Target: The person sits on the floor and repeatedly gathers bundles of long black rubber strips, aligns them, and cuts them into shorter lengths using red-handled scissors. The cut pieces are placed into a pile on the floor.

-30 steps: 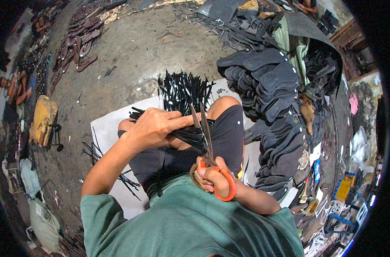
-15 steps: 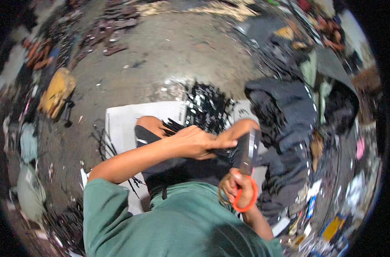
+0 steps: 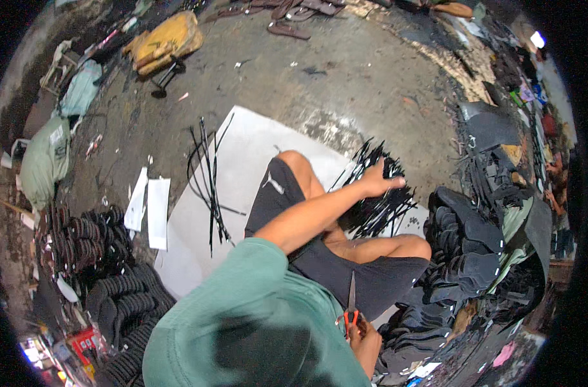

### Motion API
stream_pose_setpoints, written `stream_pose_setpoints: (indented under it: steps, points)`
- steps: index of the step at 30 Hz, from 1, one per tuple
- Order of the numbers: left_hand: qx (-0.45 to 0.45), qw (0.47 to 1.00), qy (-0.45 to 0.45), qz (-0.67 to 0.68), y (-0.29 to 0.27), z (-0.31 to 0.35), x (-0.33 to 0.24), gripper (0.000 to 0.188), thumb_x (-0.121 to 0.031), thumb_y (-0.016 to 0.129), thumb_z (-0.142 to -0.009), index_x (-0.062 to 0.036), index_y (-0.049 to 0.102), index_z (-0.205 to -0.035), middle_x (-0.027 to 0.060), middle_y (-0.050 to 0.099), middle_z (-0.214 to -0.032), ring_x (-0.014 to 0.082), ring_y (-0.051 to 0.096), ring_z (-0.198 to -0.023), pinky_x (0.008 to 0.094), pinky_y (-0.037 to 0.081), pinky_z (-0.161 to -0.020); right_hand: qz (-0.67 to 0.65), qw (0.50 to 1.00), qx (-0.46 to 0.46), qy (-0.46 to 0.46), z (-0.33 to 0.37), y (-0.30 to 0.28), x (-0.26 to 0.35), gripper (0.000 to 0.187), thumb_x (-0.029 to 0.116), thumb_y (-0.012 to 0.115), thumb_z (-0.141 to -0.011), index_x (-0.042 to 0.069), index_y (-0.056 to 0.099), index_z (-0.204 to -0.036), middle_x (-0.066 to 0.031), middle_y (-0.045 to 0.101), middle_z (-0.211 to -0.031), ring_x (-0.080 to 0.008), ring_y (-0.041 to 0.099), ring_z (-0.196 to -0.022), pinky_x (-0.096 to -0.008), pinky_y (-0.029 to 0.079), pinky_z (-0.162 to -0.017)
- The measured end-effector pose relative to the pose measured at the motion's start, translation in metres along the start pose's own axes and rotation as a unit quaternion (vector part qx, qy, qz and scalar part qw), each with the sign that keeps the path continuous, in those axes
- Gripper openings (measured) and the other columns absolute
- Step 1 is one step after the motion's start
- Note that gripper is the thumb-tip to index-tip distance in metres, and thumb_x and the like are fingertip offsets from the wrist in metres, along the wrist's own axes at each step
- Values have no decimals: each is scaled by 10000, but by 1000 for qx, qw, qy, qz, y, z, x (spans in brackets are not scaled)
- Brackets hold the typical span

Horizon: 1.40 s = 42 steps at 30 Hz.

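Note:
My left hand [image 3: 376, 182] is stretched forward over a heap of short black strips [image 3: 378, 216], with its thumb and fingers spread. It lies on or just above the heap; contact is hard to make out. Low in front of my body, my right hand [image 3: 366, 342] grips orange-handled scissors [image 3: 352, 300]. Their blades point away from me over my dark shorts and look closed together. Under my crossed legs is a white sheet [image 3: 242, 138], and the strip heap covers its far right part.
Longer black strips [image 3: 211, 187] lie across the sheet's left edge. Stacked black sole-shaped pieces stand at right [image 3: 465, 245] and lower left [image 3: 123, 297]. Two white pieces [image 3: 157, 213] rest on the floor at left. A yellow block [image 3: 165, 42] is at far left.
My left hand has moved from over my lap out to the strip heap. The right hand has lowered the scissors toward my body. The whole view has turned to the left.

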<state>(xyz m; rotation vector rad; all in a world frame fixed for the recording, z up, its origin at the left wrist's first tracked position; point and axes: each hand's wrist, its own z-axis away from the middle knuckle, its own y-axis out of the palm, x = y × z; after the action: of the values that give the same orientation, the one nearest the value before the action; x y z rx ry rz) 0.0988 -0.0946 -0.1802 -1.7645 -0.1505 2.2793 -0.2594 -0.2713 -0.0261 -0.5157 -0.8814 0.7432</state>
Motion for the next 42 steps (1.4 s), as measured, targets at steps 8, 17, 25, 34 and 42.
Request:
stream_pose_setpoints:
  steps: [8, 17, 25, 34, 42]
  points:
    - [-507, 755, -323, -261, -278, 155, 177, 907, -651, 697, -772, -49, 477, -1414, 192, 385, -1489, 397, 343, -1362, 568, 315, -1079, -48, 992, -83, -82, -57, -33, 65, 333, 153, 698, -906, -59, 635, -1155, -201, 709, -954, -281, 695, -888, -375, 528, -828]
    - [-424, 790, -367, -249, -292, 268, 251, 419, -284, 599, -895, 69, 551, -1116, 268, 619, -1083, 425, 615, -1034, 480, 493, -926, -75, 931, 18, -356, -139, 4, 205, 283, 127, 668, -927, -4, 636, -1176, -190, 710, -978, -241, 699, -878, -335, 531, -795]
    - [-284, 855, -325, -289, -322, 254, 257, 483, -198, 671, -808, 102, 504, -1149, 325, 618, -1105, 459, 625, -1043, 493, 507, -928, -119, 898, 166, -390, -155, 55, 279, 306, 227, 648, -948, 4, 660, -1157, -189, 706, -1060, -277, 698, -961, -350, 543, -816]
    - [-239, 845, -362, -313, -316, 244, 245, 429, -179, 618, -828, 79, 535, -1161, 284, 670, -986, 427, 664, -967, 470, 538, -863, -144, 884, 228, -381, -158, 83, 274, 330, 272, 611, -968, -4, 663, -1142, -180, 701, -1091, -300, 670, -1038, -361, 501, -913]
    - [-246, 891, -19, 380, -331, 205, 59, 308, -131, 552, -989, -14, 528, -1273, 99, 677, -1034, 153, 668, -855, 306, 578, -752, -147, 884, 148, -418, -157, 85, 282, 398, 303, 558, -997, -20, 607, -1225, -216, 643, -1178, -322, 604, -1135, -366, 430, -1020]
